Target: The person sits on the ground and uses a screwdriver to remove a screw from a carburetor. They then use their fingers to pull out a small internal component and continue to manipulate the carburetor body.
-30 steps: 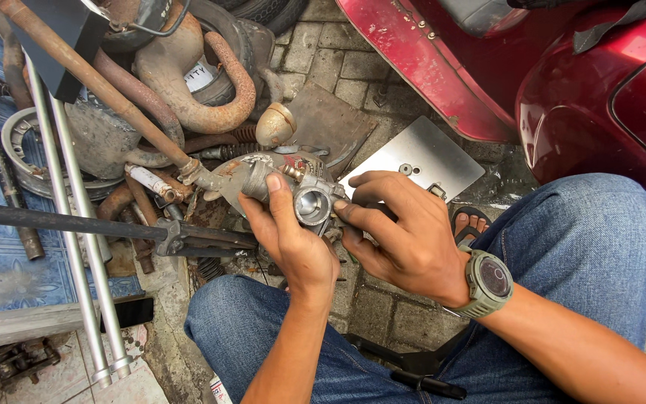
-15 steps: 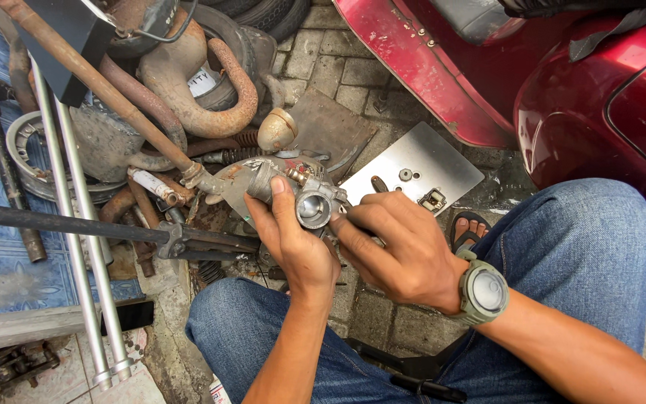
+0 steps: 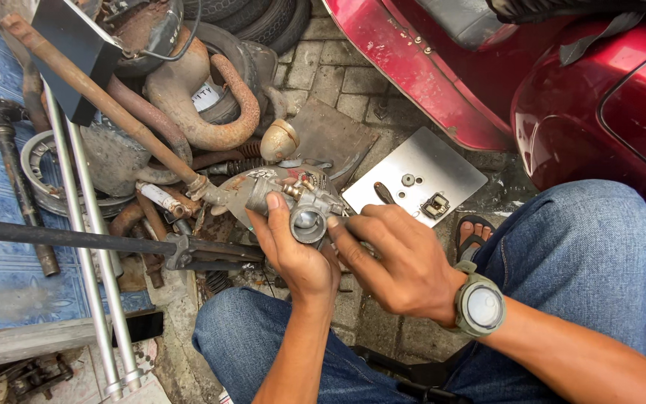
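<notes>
The left hand has its grip closed around a small metal carburetor, with the thumb along the left side of the part and the fingers wrapped behind it. The round opening of the carburetor faces up toward the camera. The right hand comes from the right side, and its grip is closed on the same part: the thumb and the first fingers press on the right edge of the carburetor, just beside the left hand's fingers. A grey wristwatch sits on the right wrist.

The carburetor is held in the air above the paved ground, between the two knees in blue jeans. Just beyond the right grip lies a flat metal plate with a few small parts on it. Beyond the left grip there is a pile of rusty pipes and old engine parts. To the left of the left grip a dark long bar crosses two thin silver rods. Well beyond the right hand stands a red vehicle body. A foot in a sandal shows near the plate.
</notes>
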